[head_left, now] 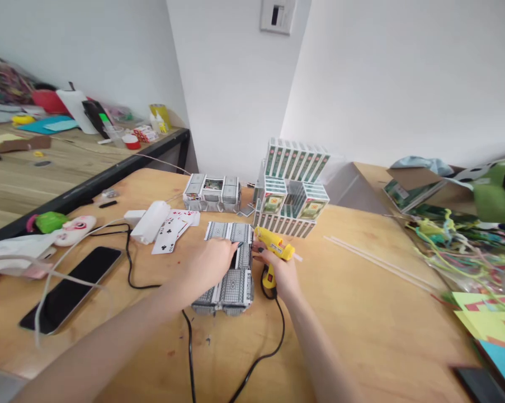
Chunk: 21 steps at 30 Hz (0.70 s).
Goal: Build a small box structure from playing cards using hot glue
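My right hand (282, 272) is closed round a yellow hot glue gun (276, 244), whose nozzle points left at the side of a box-like structure built from playing cards (235, 286). That structure has grey patterned card backs and lies flat in front of me. Over its top, my left hand (218, 256) is closed on the cards near the middle opening; some of its fingertips are hidden. From the glue gun's handle a black cord (281, 330) curves down toward me. Just behind stands a second structure of playing cards (212, 192).
Stacked green-and-white card boxes (292, 190) stand behind the glue gun. Loose playing cards (168, 232), a white power block (150, 222) and a smartphone (72, 290) lie left. Two glue sticks (382, 263) lie right, near tangled coloured yarn (470, 252) and coloured paper (487, 319).
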### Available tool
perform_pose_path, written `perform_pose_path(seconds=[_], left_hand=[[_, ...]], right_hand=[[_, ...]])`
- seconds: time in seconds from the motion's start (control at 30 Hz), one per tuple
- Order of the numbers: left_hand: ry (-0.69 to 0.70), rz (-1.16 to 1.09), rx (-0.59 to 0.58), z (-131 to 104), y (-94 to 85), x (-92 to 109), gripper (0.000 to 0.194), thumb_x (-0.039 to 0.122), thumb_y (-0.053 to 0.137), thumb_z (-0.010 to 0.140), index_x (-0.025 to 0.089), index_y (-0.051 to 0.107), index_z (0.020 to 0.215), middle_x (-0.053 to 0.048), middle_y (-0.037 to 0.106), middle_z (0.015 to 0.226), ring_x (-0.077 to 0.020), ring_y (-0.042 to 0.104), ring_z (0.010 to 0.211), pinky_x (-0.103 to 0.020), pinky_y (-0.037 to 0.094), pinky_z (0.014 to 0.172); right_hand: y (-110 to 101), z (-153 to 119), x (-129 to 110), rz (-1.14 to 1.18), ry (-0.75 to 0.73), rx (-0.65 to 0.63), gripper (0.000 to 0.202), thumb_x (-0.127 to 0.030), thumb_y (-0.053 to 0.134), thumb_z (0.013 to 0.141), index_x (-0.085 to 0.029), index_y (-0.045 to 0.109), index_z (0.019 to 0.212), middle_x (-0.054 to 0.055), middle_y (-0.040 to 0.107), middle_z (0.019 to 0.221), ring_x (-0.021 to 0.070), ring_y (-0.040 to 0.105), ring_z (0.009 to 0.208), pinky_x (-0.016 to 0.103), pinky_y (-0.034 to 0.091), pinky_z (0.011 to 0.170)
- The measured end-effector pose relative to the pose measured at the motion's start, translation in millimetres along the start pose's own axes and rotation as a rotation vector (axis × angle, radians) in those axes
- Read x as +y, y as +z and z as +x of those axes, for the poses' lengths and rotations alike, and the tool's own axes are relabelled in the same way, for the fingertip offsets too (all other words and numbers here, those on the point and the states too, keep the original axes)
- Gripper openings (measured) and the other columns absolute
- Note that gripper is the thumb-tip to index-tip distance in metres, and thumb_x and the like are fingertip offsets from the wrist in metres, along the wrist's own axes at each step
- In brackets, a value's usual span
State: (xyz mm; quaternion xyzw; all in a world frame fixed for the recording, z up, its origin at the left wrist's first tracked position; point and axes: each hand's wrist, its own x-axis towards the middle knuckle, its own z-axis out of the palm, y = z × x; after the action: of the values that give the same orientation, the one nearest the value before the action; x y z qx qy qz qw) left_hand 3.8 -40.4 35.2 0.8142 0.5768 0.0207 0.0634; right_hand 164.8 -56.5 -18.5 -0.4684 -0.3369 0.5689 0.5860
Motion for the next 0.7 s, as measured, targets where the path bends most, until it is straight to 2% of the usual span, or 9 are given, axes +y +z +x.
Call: perform_pose_path(seconds=[0.1,0.27,0.43,0.7], left_hand=[[-0.093,-0.060,-0.102,7.7,5.5,10.7,0.045,0.028,0.025,0.094,0.012,0.066,0.084,-0.016,0.070,0.085,-0.0248,0.067,0.080,-0.033,0.047,0.069],[-0.182,-0.169,-0.091,12.8,18.0,19.9,0.040,0.024,0.025,0.092,0.012,0.063,0.091,-0.016,0.069,0.091,-0.0251,0.066,0.087,-0.032,0.046,0.070],[-0.148,-0.273,-0.053,18.4,26.7,15.3,0.039,0.026,0.024,0.092,0.013,0.060,0.093,-0.016,0.068,0.095,-0.0261,0.064,0.090,-0.034,0.044,0.072],[-0.053,-0.335,-0.117,28.7,25.1,1.4,0.035,0.029,0.029,0.090,0.016,0.061,0.081,-0.013,0.068,0.092,-0.0235,0.064,0.085,-0.030,0.042,0.070]], right_hand=[[4.1,-1.7,4.0,-0.008,-0.001,0.026,0.030,-0.023,0.063,0.062,-0.019,0.070,0.090,0.005,0.072,0.097,0.0248,0.065,0.099,0.032,0.054,0.079],[5.2,-0.3,12.7,0.011,-0.026,0.033,0.027,-0.021,0.063,0.061,-0.019,0.070,0.087,0.004,0.072,0.094,0.0244,0.064,0.102,0.033,0.052,0.086],[9.2,-3.8,10.0,-0.010,-0.059,0.022,0.027,-0.019,0.062,0.061,-0.018,0.070,0.087,0.004,0.072,0.094,0.0228,0.065,0.098,0.034,0.048,0.091],[8.6,-7.2,-0.9,-0.074,-0.015,0.040,0.024,-0.020,0.063,0.059,-0.017,0.068,0.082,0.005,0.072,0.088,0.0242,0.066,0.094,0.033,0.051,0.084]])
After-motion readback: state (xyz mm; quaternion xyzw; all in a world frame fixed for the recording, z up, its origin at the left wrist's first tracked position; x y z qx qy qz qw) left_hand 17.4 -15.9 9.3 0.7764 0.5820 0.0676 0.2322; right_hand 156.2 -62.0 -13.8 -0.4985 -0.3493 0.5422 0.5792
